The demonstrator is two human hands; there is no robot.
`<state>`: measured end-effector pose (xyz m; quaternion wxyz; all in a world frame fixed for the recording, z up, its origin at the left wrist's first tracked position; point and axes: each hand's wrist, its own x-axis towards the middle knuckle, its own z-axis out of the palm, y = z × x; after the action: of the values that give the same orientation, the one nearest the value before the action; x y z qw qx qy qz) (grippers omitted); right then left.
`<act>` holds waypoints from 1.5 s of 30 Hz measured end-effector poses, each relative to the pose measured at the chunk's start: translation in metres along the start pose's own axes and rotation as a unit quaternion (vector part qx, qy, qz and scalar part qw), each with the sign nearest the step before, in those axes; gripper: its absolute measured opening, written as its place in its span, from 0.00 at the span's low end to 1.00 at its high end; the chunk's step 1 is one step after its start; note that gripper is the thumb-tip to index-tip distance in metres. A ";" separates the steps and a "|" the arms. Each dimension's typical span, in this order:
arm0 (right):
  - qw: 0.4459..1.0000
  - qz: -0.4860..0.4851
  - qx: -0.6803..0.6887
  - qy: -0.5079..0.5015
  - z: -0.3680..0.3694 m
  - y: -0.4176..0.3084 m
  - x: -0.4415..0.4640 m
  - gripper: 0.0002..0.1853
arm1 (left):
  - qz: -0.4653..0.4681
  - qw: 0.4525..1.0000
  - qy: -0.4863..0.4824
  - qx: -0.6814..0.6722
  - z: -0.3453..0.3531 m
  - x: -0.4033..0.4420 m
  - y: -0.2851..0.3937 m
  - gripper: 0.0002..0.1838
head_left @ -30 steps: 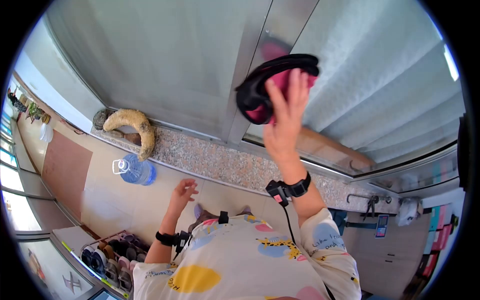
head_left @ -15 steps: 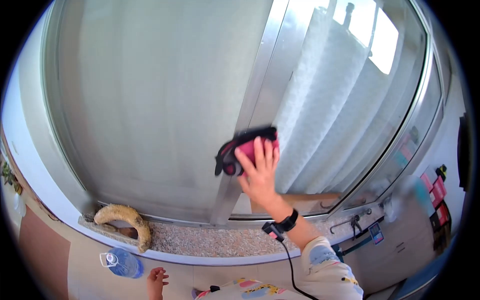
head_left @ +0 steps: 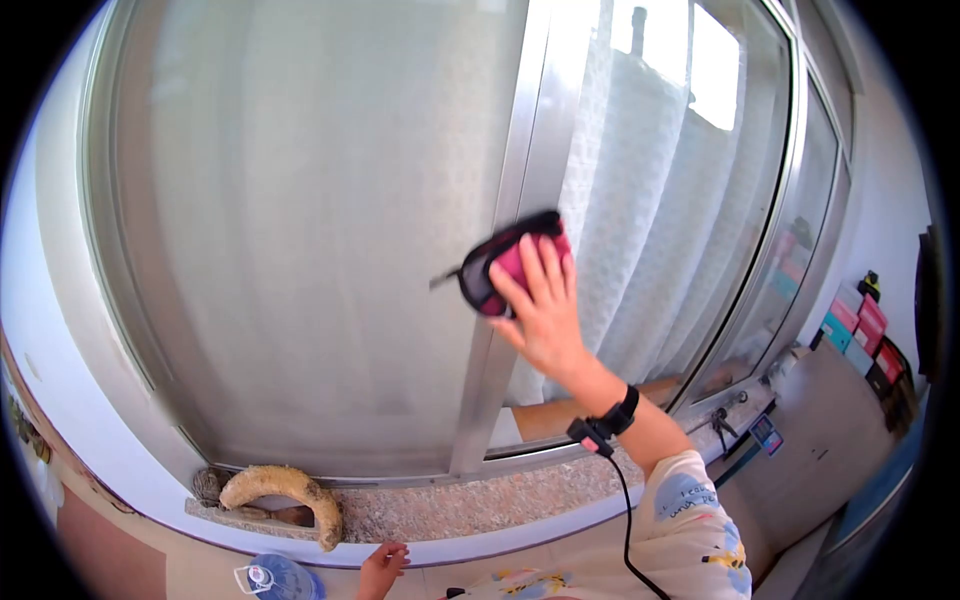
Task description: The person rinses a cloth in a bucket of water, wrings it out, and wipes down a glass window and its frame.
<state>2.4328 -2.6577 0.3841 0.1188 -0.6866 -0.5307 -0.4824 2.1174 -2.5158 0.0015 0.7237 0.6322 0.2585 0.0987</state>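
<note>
Right hand: my right hand (head_left: 548, 320) is just off centre towards 5 o'clock, fingers spread wide and thumb apart, gripping the pouch.
Pouch: a soft-looking pink-and-black fabric pouch (head_left: 513, 264), near centre towards 1 o'clock, in front of the silver metal window post (head_left: 528, 150). Can't tell from here whether it touches the post.
Left hand: my left hand (head_left: 380, 572) sits near 7 o'clock, fingers loosely half-curled, nothing visible in it (the bottom edge crops it).
Handling tip: I'd spread the pressure over the whole palm, since fabric like that probably folds under fingertips. I'd also mind the dark loose end at its 9 o'clock side, and give the black cable (head_left: 628, 510) some slack, as it could snag.
Surface: frosted-looking glass pane (head_left: 330, 240) towards 10 o'clock, clear pane with white patterned curtain (head_left: 625, 240) at 2, speckled pinkish stone ledge (head_left: 450, 510) along 6.
Room: rough yellowish crescent-shaped object (head_left: 285, 488) on the ledge around 7:30, clear blue plastic bottle (head_left: 290, 578) below it, pink and teal boxes (head_left: 868, 318) stacked at 3.
</note>
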 end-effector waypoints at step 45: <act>0.894 -0.128 -0.331 0.273 -0.149 0.207 0.395 0.19 | 0.698 0.340 0.209 0.595 0.181 0.118 0.469 0.36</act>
<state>2.5160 -2.6000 0.8437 -0.0379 -0.4535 -0.3703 -0.8098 2.3938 -2.5316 0.4374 -0.2532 0.8054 -0.1433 0.5165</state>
